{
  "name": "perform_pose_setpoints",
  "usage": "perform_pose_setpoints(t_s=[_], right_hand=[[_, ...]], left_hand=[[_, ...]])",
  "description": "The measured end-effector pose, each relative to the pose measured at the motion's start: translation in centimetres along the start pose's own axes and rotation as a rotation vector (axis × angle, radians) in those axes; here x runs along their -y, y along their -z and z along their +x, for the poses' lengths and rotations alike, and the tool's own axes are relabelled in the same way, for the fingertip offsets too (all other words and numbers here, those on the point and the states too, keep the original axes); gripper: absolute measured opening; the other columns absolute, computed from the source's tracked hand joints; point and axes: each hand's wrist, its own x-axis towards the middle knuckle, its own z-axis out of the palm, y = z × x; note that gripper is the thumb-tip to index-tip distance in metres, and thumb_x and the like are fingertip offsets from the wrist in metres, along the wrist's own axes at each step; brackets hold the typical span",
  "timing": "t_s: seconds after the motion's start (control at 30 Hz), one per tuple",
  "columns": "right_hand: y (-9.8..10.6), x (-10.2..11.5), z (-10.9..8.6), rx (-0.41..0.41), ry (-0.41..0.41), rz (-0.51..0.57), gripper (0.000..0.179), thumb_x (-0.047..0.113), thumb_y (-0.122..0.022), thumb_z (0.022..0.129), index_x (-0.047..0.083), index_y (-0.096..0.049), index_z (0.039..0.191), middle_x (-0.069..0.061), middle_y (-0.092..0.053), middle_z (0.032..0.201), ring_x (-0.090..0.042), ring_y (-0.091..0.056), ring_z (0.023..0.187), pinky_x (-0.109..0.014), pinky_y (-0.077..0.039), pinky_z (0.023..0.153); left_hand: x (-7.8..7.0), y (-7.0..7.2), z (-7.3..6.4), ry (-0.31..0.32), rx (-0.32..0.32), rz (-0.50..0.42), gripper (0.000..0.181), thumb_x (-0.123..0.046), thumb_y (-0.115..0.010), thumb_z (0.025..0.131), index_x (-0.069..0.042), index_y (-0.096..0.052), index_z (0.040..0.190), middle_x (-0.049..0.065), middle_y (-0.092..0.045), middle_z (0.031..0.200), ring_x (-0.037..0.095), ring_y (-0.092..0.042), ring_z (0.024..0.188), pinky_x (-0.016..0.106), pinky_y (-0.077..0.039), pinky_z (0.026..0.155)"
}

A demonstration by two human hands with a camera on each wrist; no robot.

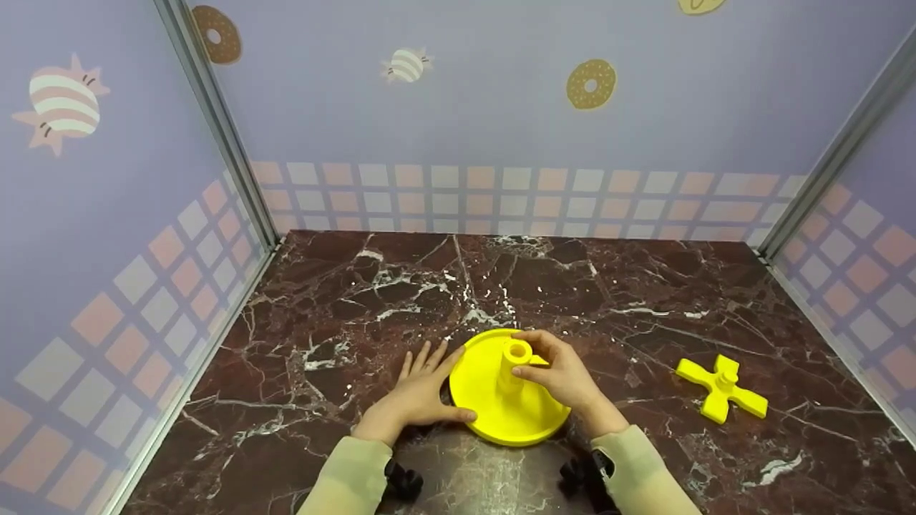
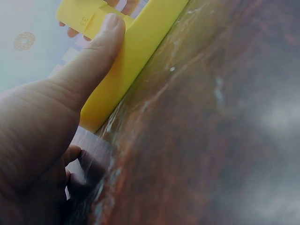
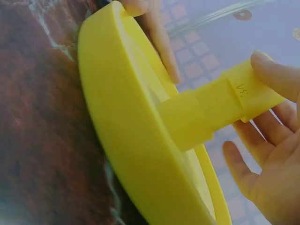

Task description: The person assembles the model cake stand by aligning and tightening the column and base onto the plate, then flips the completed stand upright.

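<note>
A round yellow base (image 1: 476, 386) with a raised rim lies on the tabletop in the head view. From its middle rises a yellow hollow stepped post (image 1: 512, 368), its lower end at the base; the right wrist view shows this post (image 3: 211, 105) with small raised marks on its upper part. My right hand (image 1: 565, 375) pinches the upper part of the post between thumb and fingers. My left hand (image 1: 415, 397) lies at the base's left side with fingers spread and straight, its thumb (image 2: 105, 42) against the rim.
To the right lies a yellow four-armed cross piece (image 1: 721, 390) with a short peg at its centre. The dark marbled tabletop (image 1: 343, 300) is bounded by a patterned back wall (image 1: 494, 129) and side walls with metal corner posts.
</note>
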Motion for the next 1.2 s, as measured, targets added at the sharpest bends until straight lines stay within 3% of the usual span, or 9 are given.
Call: perform_pose_setpoints(t_s=[0.17, 0.3, 0.43, 0.6, 0.7, 0.83, 0.93, 1.1, 1.2], right_hand=[[-1.4, -0.1, 0.1, -0.154, 0.002, -0.048, 0.048, 0.005, -0.087, 0.079, 0.002, -0.057, 0.116, -0.012, -0.066, 0.112, -0.017, -0.062, 0.106, -0.024, -0.055, 0.089], [-2.0, 0.0, 0.0, -0.181, 0.005, -0.078, 0.056, 0.008, -0.089, 0.078, 0.004, -0.055, 0.122, -0.012, -0.064, 0.113, -0.018, -0.059, 0.105, -0.022, -0.053, 0.082], [-1.4, 0.0, -0.1, -0.117, 0.000, -0.106, 0.068, 0.011, -0.089, 0.078, 0.002, -0.056, 0.136, -0.017, -0.066, 0.123, -0.026, -0.061, 0.110, -0.028, -0.058, 0.086], [0.4, 0.0, 0.0, 0.032, 0.018, -0.041, 0.067, 0.009, -0.082, 0.087, -0.001, -0.052, 0.146, -0.023, -0.059, 0.143, -0.040, -0.056, 0.131, -0.044, -0.055, 0.106], [1.1, 0.0, 0.0, 0.121, 0.029, 0.035, 0.065, 0.007, -0.075, 0.092, -0.002, -0.047, 0.151, -0.025, -0.053, 0.151, -0.036, -0.053, 0.140, -0.040, -0.048, 0.116], [1.2, 0.0, 0.0, 0.154, 0.016, 0.064, 0.061, 0.008, -0.072, 0.095, -0.005, -0.048, 0.150, -0.026, -0.057, 0.147, -0.020, -0.062, 0.130, -0.026, -0.050, 0.111], [0.8, 0.0, 0.0, 0.090, -0.003, 0.038, 0.056, 0.006, -0.075, 0.092, -0.006, -0.055, 0.142, -0.024, -0.064, 0.137, -0.013, -0.065, 0.120, -0.024, -0.053, 0.104], [-0.4, 0.0, 0.0, -0.070, -0.002, -0.047, 0.048, 0.005, -0.084, 0.082, -0.002, -0.062, 0.124, -0.019, -0.069, 0.119, -0.019, -0.065, 0.110, -0.027, -0.056, 0.093], [-1.1, 0.0, 0.0, -0.122, 0.006, -0.078, 0.052, 0.007, -0.087, 0.080, 0.000, -0.061, 0.125, -0.019, -0.067, 0.119, -0.022, -0.064, 0.108, -0.026, -0.056, 0.089]], left_hand=[[0.0, 0.0, 0.0, 0.000, 0.001, 0.004, 0.117, -0.074, -0.074, 0.077, -0.026, -0.016, 0.167, 0.016, -0.009, 0.174, 0.043, 0.002, 0.161, 0.065, 0.003, 0.129], [0.0, 0.0, 0.0, -0.005, -0.004, 0.010, 0.117, -0.074, -0.074, 0.077, -0.025, -0.017, 0.167, 0.017, -0.010, 0.174, 0.044, 0.001, 0.161, 0.066, 0.002, 0.129], [0.0, -0.1, 0.1, -0.006, -0.003, 0.006, 0.118, -0.075, -0.074, 0.077, -0.026, -0.016, 0.167, 0.017, -0.010, 0.174, 0.044, 0.001, 0.161, 0.066, 0.002, 0.129], [0.0, 0.0, 0.0, -0.003, -0.004, 0.000, 0.118, -0.074, -0.075, 0.077, -0.026, -0.017, 0.167, 0.016, -0.010, 0.174, 0.044, 0.001, 0.161, 0.066, 0.002, 0.129], [0.0, 0.0, 0.0, -0.004, -0.006, -0.009, 0.117, -0.073, -0.076, 0.077, -0.026, -0.017, 0.167, 0.016, -0.010, 0.174, 0.044, 0.001, 0.161, 0.066, 0.002, 0.129], [-0.1, 0.1, -0.1, -0.010, -0.010, -0.014, 0.117, -0.072, -0.077, 0.077, -0.025, -0.018, 0.167, 0.017, -0.010, 0.174, 0.044, 0.001, 0.161, 0.066, 0.003, 0.129], [0.0, 0.0, -0.1, -0.012, -0.013, -0.010, 0.117, -0.071, -0.077, 0.077, -0.025, -0.018, 0.167, 0.017, -0.010, 0.174, 0.045, 0.001, 0.161, 0.066, 0.002, 0.129], [0.0, 0.0, -0.1, -0.011, -0.013, -0.004, 0.118, -0.072, -0.077, 0.077, -0.025, -0.017, 0.167, 0.018, -0.010, 0.174, 0.045, 0.001, 0.161, 0.066, 0.002, 0.129], [0.0, 0.0, -0.1, -0.011, -0.012, 0.000, 0.118, -0.072, -0.076, 0.077, -0.025, -0.017, 0.167, 0.018, -0.010, 0.174, 0.045, 0.001, 0.160, 0.066, 0.002, 0.129]])
